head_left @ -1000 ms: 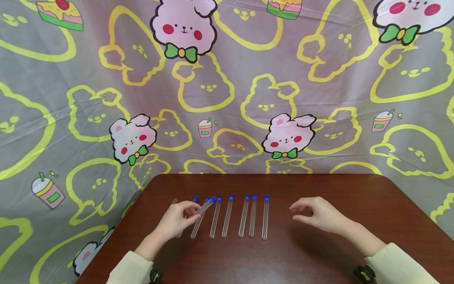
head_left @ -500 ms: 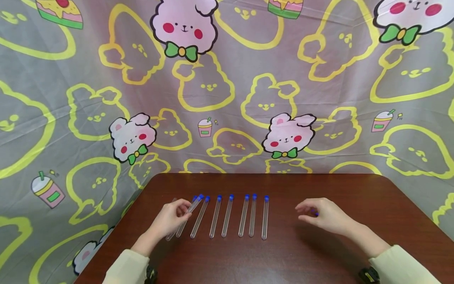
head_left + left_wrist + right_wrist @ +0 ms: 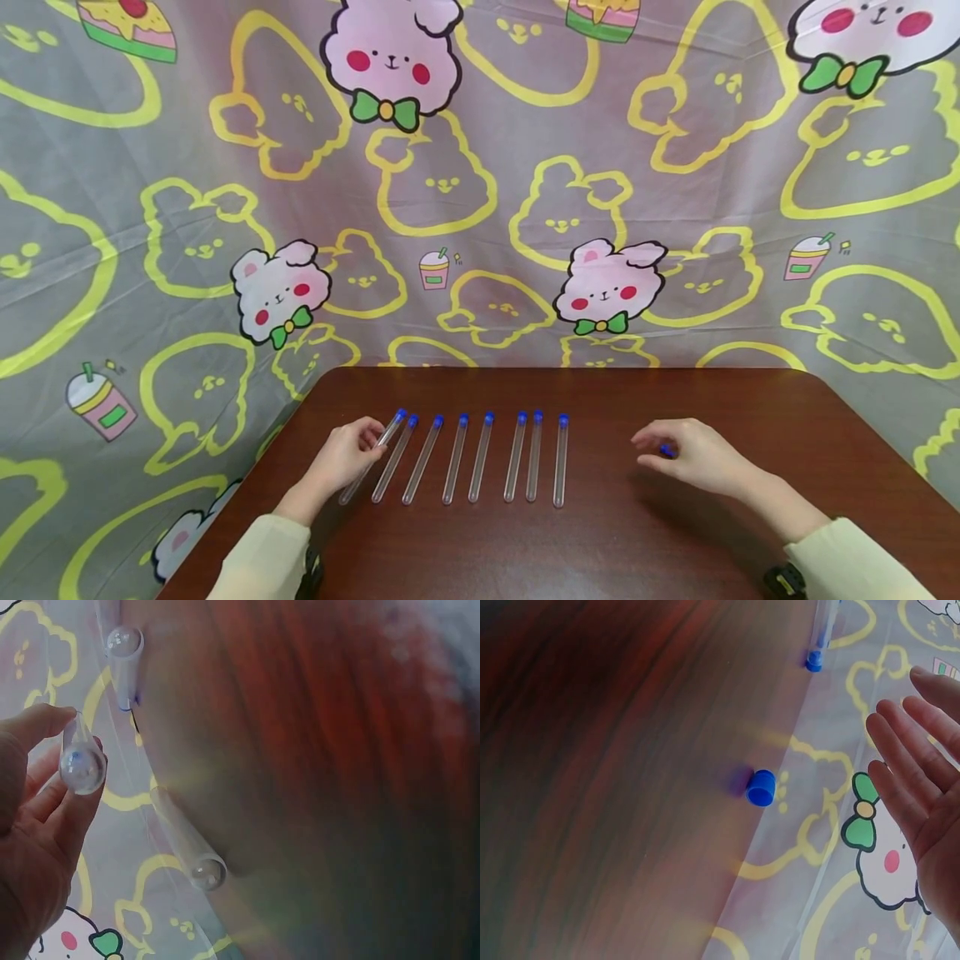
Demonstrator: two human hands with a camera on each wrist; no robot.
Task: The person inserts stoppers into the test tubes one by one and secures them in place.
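Observation:
At the left end of a row of blue-capped test tubes (image 3: 455, 458), my left hand (image 3: 345, 454) pinches a clear test tube (image 3: 82, 769) between thumb and fingers. Its blue cap (image 3: 401, 413) points away from me. The left wrist view shows its rounded end above the table, with a lying tube (image 3: 191, 844) on one side and a capped tube (image 3: 126, 656) on the other. My right hand (image 3: 693, 454) hovers over the right side, fingers loosely bent and holding nothing. Beyond it a loose blue cap (image 3: 761, 787) lies on its side, untouched.
The tubes lie roughly side by side on a dark brown wooden table (image 3: 480, 550), caps toward the far side. A cartoon-printed cloth (image 3: 480, 192) hangs behind the table and along its left side.
My left hand has moved left with the capped tube, from over the row to its left end, and lower. The right hand has drifted slightly right, showing more of the loose cap.

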